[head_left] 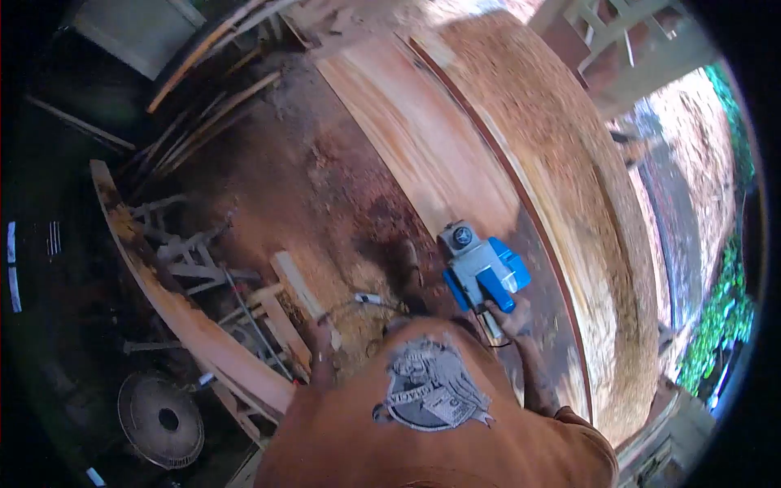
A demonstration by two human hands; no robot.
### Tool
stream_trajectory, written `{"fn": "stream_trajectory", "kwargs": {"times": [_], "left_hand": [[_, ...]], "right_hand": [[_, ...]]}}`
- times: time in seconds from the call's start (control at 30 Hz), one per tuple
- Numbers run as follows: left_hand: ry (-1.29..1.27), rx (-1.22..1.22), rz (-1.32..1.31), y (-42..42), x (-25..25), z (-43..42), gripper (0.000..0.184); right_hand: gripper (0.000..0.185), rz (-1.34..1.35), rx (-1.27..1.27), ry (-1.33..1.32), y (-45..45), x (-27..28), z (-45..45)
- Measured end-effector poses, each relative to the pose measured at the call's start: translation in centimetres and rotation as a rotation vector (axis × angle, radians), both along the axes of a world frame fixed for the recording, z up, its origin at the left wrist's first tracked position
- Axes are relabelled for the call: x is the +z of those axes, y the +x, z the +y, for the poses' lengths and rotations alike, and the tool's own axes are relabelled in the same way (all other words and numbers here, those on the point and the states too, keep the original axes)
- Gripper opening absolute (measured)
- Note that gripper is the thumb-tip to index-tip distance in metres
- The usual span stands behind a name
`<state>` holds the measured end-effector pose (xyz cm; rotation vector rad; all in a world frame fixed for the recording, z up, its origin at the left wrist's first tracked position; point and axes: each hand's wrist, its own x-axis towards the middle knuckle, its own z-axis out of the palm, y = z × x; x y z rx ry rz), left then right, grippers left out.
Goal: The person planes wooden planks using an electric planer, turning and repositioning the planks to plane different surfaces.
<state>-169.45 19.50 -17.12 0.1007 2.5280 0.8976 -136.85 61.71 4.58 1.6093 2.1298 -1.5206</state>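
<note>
My right hand (511,319) is wrapped round the rear handle of a blue and grey electric hand planer (486,272). The planer rests on a wide wooden plank (455,175), near the end closest to my body. Low at my left side, my left hand (324,340) is closed at a thin dark power cord (346,307). This cord loops towards the front of my shirt and has a pale connector (368,298) along it. Part of the left hand's fingers is blurred. Beside that hand lies a pale strip of wood (298,285).
Alongside the plank lies a large rough slab (561,154) with a raw edge. To the left are a long curved board (191,321), a round fan (161,419) and a wooden stand (191,252). Sawdust covers the ground (301,187); wood strips (203,122) lean at upper left.
</note>
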Motion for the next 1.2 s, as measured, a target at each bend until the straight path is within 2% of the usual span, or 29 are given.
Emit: {"fn": "stream_trajectory", "kwargs": {"times": [0.03, 0.1, 0.13, 0.23, 0.3, 0.37, 0.43, 0.5, 0.57, 0.6, 0.73, 0.8, 0.9, 0.93, 0.97, 1.0, 1.03, 1.07, 1.13, 1.17, 1.2], "left_hand": [[0.245, 0.056, -0.046, 0.9, -2.9, -1.1, 0.019], [0.016, -0.215, 0.153, 3.7, 1.1, 2.1, 0.021], [0.073, -0.240, 0.133, 5.3, 1.3, 2.7, 0.023], [0.106, -0.418, 0.167, 11.8, 3.0, 2.0, 0.027], [0.015, -0.542, 0.333, 17.2, 4.9, 1.1, 0.030], [0.011, -0.540, 0.366, 22.6, 7.7, -0.5, 0.031], [0.045, -0.553, 0.439, 27.1, 10.2, -1.5, 0.030], [0.098, -0.610, 0.529, 31.3, 12.0, -3.0, 0.028], [0.109, -0.617, 0.507, 35.5, 12.8, -4.6, 0.029], [0.120, -0.619, 0.494, 37.7, 12.9, -5.1, 0.030], [0.180, -0.689, 0.470, 46.5, 12.0, -8.5, 0.033], [0.269, -0.710, 0.480, 53.0, 13.3, -9.7, 0.034], [0.225, -0.768, 0.518, 60.2, 13.3, -13.0, 0.034], [0.226, -0.810, 0.506, 63.2, 14.4, -14.5, 0.034], [0.341, -0.750, 0.438, 66.2, 14.5, -16.3, 0.034], [0.230, -0.832, 0.560, 67.8, 14.1, -18.4, 0.034], [0.278, -0.725, 0.397, 71.4, 16.0, -20.0, 0.033], [0.199, -0.851, 0.516, 73.8, 16.9, -21.8, 0.031], [0.166, -0.839, 0.514, 75.8, 17.2, -24.3, 0.026], [0.115, -0.954, 0.599, 77.8, 18.4, -25.6, 0.026], [0.251, -0.947, 0.506, 78.6, 17.4, -27.5, 0.030]], "right_hand": [[0.045, -0.007, -0.015, 0.007, 4.2, 0.6, -1.5], [0.041, -0.005, -0.035, 0.036, 12.9, 0.8, -4.1], [0.040, 0.122, -0.077, 0.090, 17.3, -0.3, -5.6], [0.042, -0.052, -0.074, 0.059, 29.6, -1.3, -9.5], [0.043, 0.025, -0.096, 0.183, 37.0, -1.6, -12.9], [0.044, 0.047, -0.162, 0.172, 44.2, -2.2, -16.0], [0.047, -0.083, -0.221, 0.221, 51.1, -2.1, -18.8], [0.047, -0.035, -0.254, 0.131, 57.4, -1.1, -21.6], [0.046, 0.060, -0.337, 0.277, 62.5, -1.3, -25.1], [0.042, 0.012, -0.338, 0.178, 65.6, -0.9, -26.4], [0.040, -0.079, -0.436, 0.050, 75.4, 0.1, -33.3], [0.041, -0.047, -0.482, 0.074, 81.5, -1.5, -37.5], [0.043, -0.048, -0.482, 0.012, 88.2, -2.0, -43.5], [0.047, 0.086, -0.499, 0.024, 90.8, -2.7, -45.9], [0.051, 0.064, -0.508, 0.036, 93.2, -2.3, -47.9], [0.056, 0.042, -0.517, 0.048, 95.6, -1.9, -49.9], [0.055, -0.016, -0.550, 0.110, 96.7, 0.1, -51.6], [0.053, -0.079, -0.504, 0.041, 100.2, -0.3, -53.1], [0.050, -0.093, -0.508, 0.006, 102.3, 3.0, -54.5], [0.050, -0.072, -0.512, 0.010, 104.3, 3.6, -55.7], [0.049, -0.060, -0.524, 0.008, 106.7, 3.9, -57.2]]}}
